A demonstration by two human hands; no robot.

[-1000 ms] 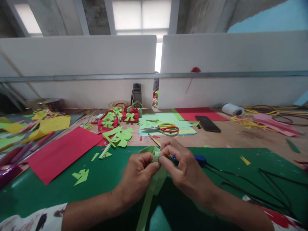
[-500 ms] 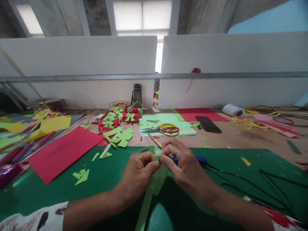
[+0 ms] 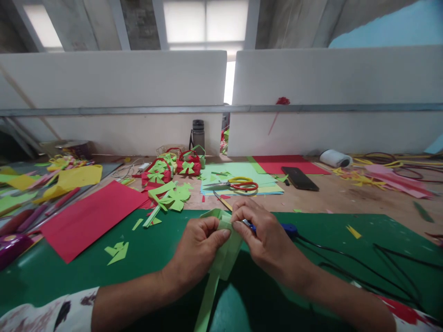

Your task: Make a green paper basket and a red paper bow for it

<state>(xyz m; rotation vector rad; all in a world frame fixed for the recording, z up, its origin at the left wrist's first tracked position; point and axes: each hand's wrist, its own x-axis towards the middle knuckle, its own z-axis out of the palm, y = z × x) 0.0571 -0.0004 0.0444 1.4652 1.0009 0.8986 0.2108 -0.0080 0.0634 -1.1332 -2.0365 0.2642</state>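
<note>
Between my two hands is a folded light green paper piece (image 3: 231,251), with a long paper strip (image 3: 206,302) hanging from it toward me. My left hand (image 3: 198,242) pinches its upper left side, thumb in front and fingers behind. With thumb and fingertips, my right hand (image 3: 258,233) grips the upper right edge. Just behind my right hand lies a blue-handled tool (image 3: 289,229) with a black cord, partly hidden by the fingers. Beyond the paper, a pair of scissors (image 3: 238,184) with yellow and red handles rests on a stack of pale green sheets (image 3: 214,171).
A green mat (image 3: 152,251) covers the near table. Red paper (image 3: 95,219) and green scraps (image 3: 117,252) lie left. Small red paper baskets (image 3: 188,165) and a bottle (image 3: 198,134) stand at the back. A phone (image 3: 299,178) lies right; a black cord (image 3: 349,253) crosses the mat.
My right thumb has shifted slightly right and away from my left thumb, so more of the paper's upper front shows. My left hand stays nearly still.
</note>
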